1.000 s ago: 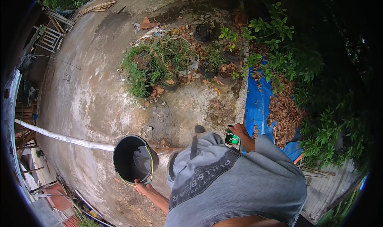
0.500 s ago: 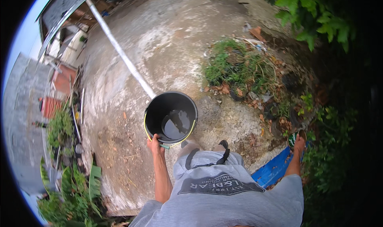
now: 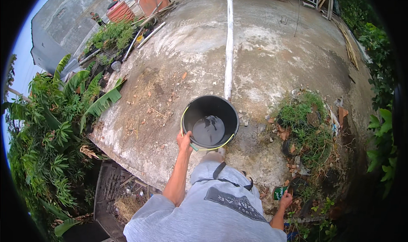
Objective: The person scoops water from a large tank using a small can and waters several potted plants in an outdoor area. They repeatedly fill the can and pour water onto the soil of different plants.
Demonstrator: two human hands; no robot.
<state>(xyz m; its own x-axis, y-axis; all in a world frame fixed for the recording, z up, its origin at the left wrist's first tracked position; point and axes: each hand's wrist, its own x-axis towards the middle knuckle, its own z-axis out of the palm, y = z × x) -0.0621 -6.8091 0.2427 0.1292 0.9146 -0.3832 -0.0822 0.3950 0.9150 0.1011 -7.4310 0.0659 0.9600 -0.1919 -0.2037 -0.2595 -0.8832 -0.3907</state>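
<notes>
My left hand is closed on the rim of a black bucket, at its near left side. A shallow pool of water lies in the bottom and mirrors a dark shape. The bucket's yellow wire handle hangs down along the near side, with a green grip next to my fingers. Lower right, my right hand is wrapped round the edge of a small green tin can, held low and away from the bucket.
A white pole runs across the concrete ground beyond the bucket. Potted plants and litter stand to the right. Leafy shrubs and a drop beside the slab edge lie to the left. Orange tanks stand far left.
My view and body have turned left, so the pole and plants shift rightward in view. The bucket stays in my left hand; the can in my right hand has come closer to my body.
</notes>
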